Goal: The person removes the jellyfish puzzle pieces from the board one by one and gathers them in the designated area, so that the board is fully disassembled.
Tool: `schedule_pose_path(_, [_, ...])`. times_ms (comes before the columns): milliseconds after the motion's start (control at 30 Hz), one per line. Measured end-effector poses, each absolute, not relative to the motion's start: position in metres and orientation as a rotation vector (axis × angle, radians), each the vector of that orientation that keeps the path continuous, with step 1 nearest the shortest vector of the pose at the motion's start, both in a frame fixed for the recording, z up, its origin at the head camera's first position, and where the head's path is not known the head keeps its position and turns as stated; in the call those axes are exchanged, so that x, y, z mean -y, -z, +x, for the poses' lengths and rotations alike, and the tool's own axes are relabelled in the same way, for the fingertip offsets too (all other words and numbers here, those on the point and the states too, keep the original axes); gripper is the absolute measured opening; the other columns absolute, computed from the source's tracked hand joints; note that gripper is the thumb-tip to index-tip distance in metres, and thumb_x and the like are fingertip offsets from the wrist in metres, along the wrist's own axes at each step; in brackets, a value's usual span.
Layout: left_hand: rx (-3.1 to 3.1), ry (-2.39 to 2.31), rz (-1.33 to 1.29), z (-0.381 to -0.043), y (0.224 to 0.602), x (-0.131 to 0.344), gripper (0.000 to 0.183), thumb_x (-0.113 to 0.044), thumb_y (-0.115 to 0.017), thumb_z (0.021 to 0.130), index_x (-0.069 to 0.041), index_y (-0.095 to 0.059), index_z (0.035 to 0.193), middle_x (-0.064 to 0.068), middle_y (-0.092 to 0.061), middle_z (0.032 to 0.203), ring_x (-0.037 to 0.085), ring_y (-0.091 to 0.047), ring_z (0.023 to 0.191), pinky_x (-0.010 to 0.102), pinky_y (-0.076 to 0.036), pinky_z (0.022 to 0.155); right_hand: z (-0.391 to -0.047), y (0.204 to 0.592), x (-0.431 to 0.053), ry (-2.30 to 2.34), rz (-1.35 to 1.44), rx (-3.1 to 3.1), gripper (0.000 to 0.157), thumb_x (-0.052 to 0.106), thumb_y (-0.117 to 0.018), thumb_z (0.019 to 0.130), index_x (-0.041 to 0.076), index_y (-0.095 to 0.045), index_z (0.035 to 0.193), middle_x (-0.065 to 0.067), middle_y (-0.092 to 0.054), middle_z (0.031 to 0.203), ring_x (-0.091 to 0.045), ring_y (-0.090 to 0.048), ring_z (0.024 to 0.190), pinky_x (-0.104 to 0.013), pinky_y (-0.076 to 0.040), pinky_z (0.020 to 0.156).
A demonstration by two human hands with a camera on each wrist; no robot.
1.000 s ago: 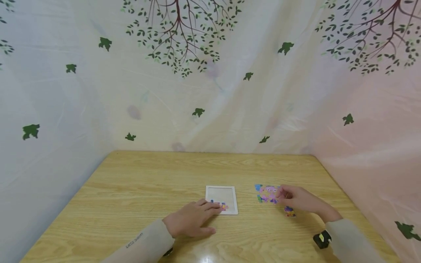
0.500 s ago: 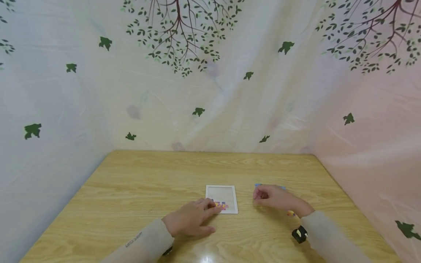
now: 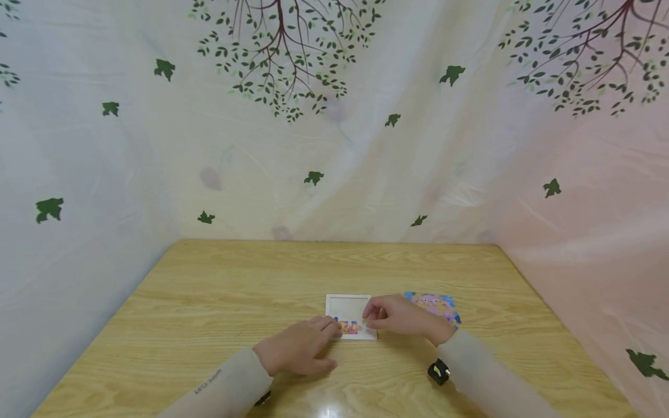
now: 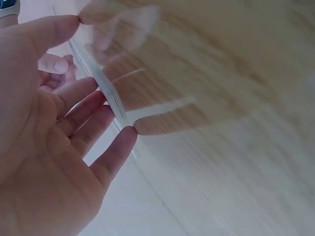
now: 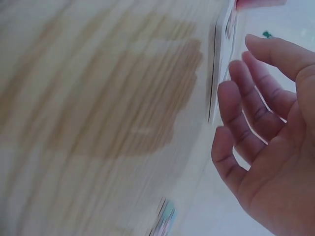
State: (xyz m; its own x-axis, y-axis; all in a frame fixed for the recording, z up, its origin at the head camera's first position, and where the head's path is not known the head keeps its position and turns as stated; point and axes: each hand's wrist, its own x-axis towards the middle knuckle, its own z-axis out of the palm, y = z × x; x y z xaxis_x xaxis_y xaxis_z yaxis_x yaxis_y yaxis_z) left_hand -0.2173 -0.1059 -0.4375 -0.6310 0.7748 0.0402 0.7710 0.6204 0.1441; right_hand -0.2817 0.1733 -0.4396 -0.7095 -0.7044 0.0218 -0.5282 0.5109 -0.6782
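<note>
A small white square frame lies on the table with several colourful puzzle pieces along its near side. My left hand rests at the frame's near left corner, fingers spread and fairly straight, fingertips touching its edge in the left wrist view. Over the frame's right edge is my right hand, thumb and index fingertips close together. In the right wrist view its fingers are bent; no piece shows between thumb and index, so whether it pinches one is unclear.
More puzzle pieces, forming a pink and blue picture, lie right of the frame, partly behind my right hand and wrist. A wooden table spreads around them. Patterned curtains close off the back and sides.
My right hand has moved left from the loose puzzle pieces to the frame's right edge. The left hand has shifted slightly left, uncovering more of the pieces in the frame.
</note>
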Motion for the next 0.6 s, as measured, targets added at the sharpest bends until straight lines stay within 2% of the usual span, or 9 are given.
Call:
schedule_pose_path(233, [-2.772,-0.23,1.296,-0.217,0.436,0.105,0.047,-0.033,-0.066,0.099,-0.007,-0.058,0.138,0.006,-0.056,0.141,0.021,-0.054,0.131,0.033,-0.043,0.112,-0.281,0.444,-0.156,0.925,-1.011,-2.499,0.018,0.024,-0.073,0.096,0.01,-0.073,0.108,0.008,-0.065,0.089,-0.007,-0.059,0.077,-0.025,-0.052,0.069])
schedule_pose_path(600, [-2.772,-0.236,1.301,-0.218,0.436,0.107,0.047,-0.032,-0.067,0.099,-0.009,-0.058,0.138,0.009,-0.052,0.148,0.024,-0.05,0.136,0.036,-0.043,0.113,-0.279,0.442,-0.146,0.886,-0.972,-2.557,0.016,0.021,-0.075,0.092,0.008,-0.071,0.1,0.006,-0.06,0.082,-0.008,-0.052,0.072,-0.025,-0.047,0.065])
